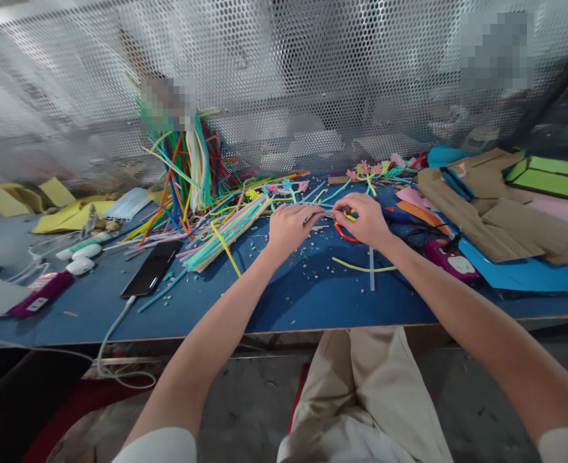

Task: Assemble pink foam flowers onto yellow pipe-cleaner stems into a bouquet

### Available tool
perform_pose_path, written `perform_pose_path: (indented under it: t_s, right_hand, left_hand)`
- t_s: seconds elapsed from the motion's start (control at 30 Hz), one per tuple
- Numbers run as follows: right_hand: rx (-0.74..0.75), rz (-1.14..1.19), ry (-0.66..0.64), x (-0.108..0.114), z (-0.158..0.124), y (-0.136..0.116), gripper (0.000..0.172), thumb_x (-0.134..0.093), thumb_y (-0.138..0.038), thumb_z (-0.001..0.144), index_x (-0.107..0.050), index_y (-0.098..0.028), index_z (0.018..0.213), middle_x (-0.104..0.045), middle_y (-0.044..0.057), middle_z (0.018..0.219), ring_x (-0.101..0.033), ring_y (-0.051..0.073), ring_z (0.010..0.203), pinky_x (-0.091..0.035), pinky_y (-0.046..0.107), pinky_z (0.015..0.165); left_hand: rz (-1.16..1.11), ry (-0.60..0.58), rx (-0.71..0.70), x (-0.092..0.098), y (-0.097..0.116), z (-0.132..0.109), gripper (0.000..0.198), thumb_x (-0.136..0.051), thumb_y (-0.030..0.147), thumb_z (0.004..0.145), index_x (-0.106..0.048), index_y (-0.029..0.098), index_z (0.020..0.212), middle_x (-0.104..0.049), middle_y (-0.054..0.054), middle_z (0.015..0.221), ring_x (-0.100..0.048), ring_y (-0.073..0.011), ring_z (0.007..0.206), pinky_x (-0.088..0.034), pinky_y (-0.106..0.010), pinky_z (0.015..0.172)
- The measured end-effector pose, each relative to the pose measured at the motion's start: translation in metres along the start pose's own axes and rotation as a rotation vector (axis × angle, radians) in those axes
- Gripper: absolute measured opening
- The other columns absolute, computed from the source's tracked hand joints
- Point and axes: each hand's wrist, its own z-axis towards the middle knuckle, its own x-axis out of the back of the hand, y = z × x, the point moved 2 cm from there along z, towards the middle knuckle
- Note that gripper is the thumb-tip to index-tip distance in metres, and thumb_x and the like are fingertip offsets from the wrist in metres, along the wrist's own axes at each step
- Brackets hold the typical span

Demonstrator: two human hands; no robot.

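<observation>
My left hand point(291, 226) is closed in a pinch above the middle of the blue table. Facing it, my right hand point(362, 222) is pinched too, its fingertips close to those of the left. Between them runs a short length of light blue pipe cleaner point(328, 211), held at both ends; the fingers cover most of it. A red scissor-like handle point(346, 234) lies just under my right hand. Small fuzzy flowers point(288, 185) in pink and blue sit behind my hands. Left of my left hand is a bundle of pastel pipe cleaners point(226, 236).
A black phone point(151, 269) on a white cable lies at left. Brown cardboard point(510, 218) and a purple power strip point(450, 260) are at right. A loose yellow-green pipe cleaner point(363, 266) lies nearer the front edge. A perforated metal screen point(313, 83) stands behind the table.
</observation>
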Motion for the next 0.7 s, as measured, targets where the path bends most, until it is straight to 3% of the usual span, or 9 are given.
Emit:
perform_pose_path:
  t_s: [0.2, 0.37, 0.47, 0.53, 0.63, 0.7]
  right_hand:
    - [0.023, -0.032, -0.002, 0.004, 0.001, 0.002, 0.017, -0.058, -0.035, 0.098, -0.062, -0.023, 0.087, -0.069, 0.002, 0.083, -0.062, 0.019, 0.075, -0.043, 0.036, 0.080]
    - [-0.043, 0.015, 0.106, 0.015, 0.003, 0.014, 0.014, -0.051, -0.035, 0.100, -0.056, -0.024, 0.093, -0.063, 0.005, 0.089, -0.060, 0.020, 0.080, -0.048, 0.037, 0.081]
    - [-0.119, 0.051, 0.184, 0.018, 0.004, 0.022, 0.016, -0.048, -0.038, 0.101, -0.055, -0.024, 0.096, -0.064, 0.005, 0.094, -0.061, 0.021, 0.082, -0.051, 0.038, 0.082]
    - [-0.176, 0.074, 0.204, 0.017, 0.004, 0.027, 0.016, -0.050, -0.040, 0.100, -0.055, -0.025, 0.101, -0.066, 0.006, 0.096, -0.062, 0.021, 0.081, -0.052, 0.038, 0.079]
    - [-0.250, 0.105, 0.114, 0.015, 0.003, 0.031, 0.027, -0.058, -0.037, 0.095, -0.053, -0.024, 0.118, -0.071, 0.004, 0.094, -0.063, 0.019, 0.072, -0.052, 0.036, 0.073]
    - [-0.281, 0.086, -0.014, 0.011, 0.001, 0.032, 0.032, -0.060, -0.033, 0.092, -0.055, -0.023, 0.122, -0.073, 0.003, 0.089, -0.063, 0.018, 0.067, -0.051, 0.034, 0.070]
  left_hand:
    - [-0.014, 0.022, -0.010, 0.004, -0.007, 0.002, 0.027, -0.059, 0.045, 0.101, -0.080, 0.029, 0.105, -0.081, -0.004, 0.091, -0.076, -0.0192, 0.086, -0.050, -0.031, 0.075]
    - [-0.013, -0.099, 0.016, 0.017, -0.021, 0.007, 0.028, -0.057, 0.043, 0.102, -0.080, 0.029, 0.107, -0.082, -0.002, 0.102, -0.076, -0.0182, 0.087, -0.051, -0.030, 0.074]
    - [-0.038, -0.173, 0.098, 0.025, -0.025, 0.010, 0.028, -0.058, 0.043, 0.100, -0.081, 0.028, 0.102, -0.081, -0.003, 0.087, -0.074, -0.0181, 0.078, -0.052, -0.031, 0.075]
    - [-0.214, -0.264, 0.159, 0.027, -0.024, 0.010, 0.029, -0.059, 0.044, 0.099, -0.080, 0.025, 0.097, -0.080, -0.004, 0.080, -0.074, -0.0170, 0.071, -0.054, -0.030, 0.074]
    - [-0.729, -0.424, 0.294, 0.024, -0.022, 0.009, 0.032, -0.060, 0.048, 0.097, -0.074, 0.019, 0.101, -0.081, -0.007, 0.089, -0.075, -0.0165, 0.067, -0.057, -0.027, 0.065]
    - [-1.008, -0.396, 0.407, 0.020, -0.023, 0.009, 0.035, -0.063, 0.050, 0.095, -0.068, 0.017, 0.106, -0.080, -0.010, 0.094, -0.076, -0.0175, 0.065, -0.057, -0.026, 0.060]
